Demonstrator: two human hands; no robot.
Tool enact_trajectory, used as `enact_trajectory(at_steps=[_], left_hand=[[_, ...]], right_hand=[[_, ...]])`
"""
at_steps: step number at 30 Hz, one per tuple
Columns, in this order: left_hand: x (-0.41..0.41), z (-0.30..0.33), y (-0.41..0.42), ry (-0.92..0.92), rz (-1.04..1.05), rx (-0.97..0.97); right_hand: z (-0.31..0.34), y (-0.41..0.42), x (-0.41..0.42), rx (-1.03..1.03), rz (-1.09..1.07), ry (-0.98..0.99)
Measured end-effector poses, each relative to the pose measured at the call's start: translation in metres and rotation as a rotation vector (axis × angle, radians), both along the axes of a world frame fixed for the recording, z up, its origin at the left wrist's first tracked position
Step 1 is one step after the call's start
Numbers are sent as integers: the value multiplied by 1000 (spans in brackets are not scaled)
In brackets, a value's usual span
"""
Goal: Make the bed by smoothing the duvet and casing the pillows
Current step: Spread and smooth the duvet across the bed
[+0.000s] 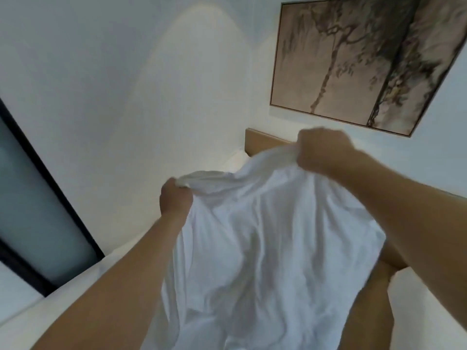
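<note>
A white pillowcase [265, 248] hangs in front of me, wrinkled and bulging, held up by its top edge. My left hand [175, 198] grips the left corner of that edge in a fist. My right hand [321, 152] grips the right corner, higher and further away. I cannot tell whether a pillow is inside. White bedding [75, 286] shows under my left forearm and at the lower right [429, 299]. A white pillow edge [236, 157] peeks out by the headboard.
A wooden headboard [267, 140] runs behind the pillowcase against a white wall. A framed tree picture [366, 59] hangs above it. A dark-framed frosted glass panel [38, 210] stands at the left beside the bed.
</note>
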State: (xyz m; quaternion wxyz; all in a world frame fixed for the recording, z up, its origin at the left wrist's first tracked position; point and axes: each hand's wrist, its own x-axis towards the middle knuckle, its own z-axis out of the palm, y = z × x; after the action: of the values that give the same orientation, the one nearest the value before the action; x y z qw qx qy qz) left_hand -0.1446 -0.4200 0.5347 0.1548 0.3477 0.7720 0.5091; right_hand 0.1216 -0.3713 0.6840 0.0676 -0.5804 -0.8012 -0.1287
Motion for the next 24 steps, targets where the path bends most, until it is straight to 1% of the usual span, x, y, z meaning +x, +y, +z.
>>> enact_trajectory(at_steps=[1, 3, 4, 5, 6, 8, 10, 12, 15, 16, 19, 21, 24], left_hand=[[-3, 19, 6, 38, -70, 60], [5, 49, 11, 160, -210, 77], [11, 59, 12, 220, -249, 84], [17, 68, 12, 264, -265, 100], [20, 73, 12, 305, -261, 114], [10, 71, 14, 402, -225, 90], [-6, 48, 10, 488, -220, -57], [-9, 9, 4, 479, -215, -166], [9, -47, -5, 469, -133, -331], [10, -60, -11, 451, -93, -407], [-8, -86, -30, 274, 42, -663], [-36, -84, -26, 173, 80, -647], [-80, -33, 23, 32, 146, -526]], right_hand=[[-21, -5, -8, -111, 69, 73], [-60, -24, -34, -499, 220, 381], [-79, -31, -48, -645, 263, 520], [-93, -34, -59, -699, 279, 594], [-101, -30, -66, -658, 297, 586], [-95, -6, -70, -427, 238, 539], [-66, 16, -67, -279, 184, 544], [-39, 26, -73, -200, 194, 493], [-30, 24, -87, -169, 225, 377], [-30, 23, -84, -174, 215, 361], [-26, 29, -50, -187, 126, 379], [-22, 32, -29, -176, 79, 395], [-21, 36, -13, -160, 68, 389]])
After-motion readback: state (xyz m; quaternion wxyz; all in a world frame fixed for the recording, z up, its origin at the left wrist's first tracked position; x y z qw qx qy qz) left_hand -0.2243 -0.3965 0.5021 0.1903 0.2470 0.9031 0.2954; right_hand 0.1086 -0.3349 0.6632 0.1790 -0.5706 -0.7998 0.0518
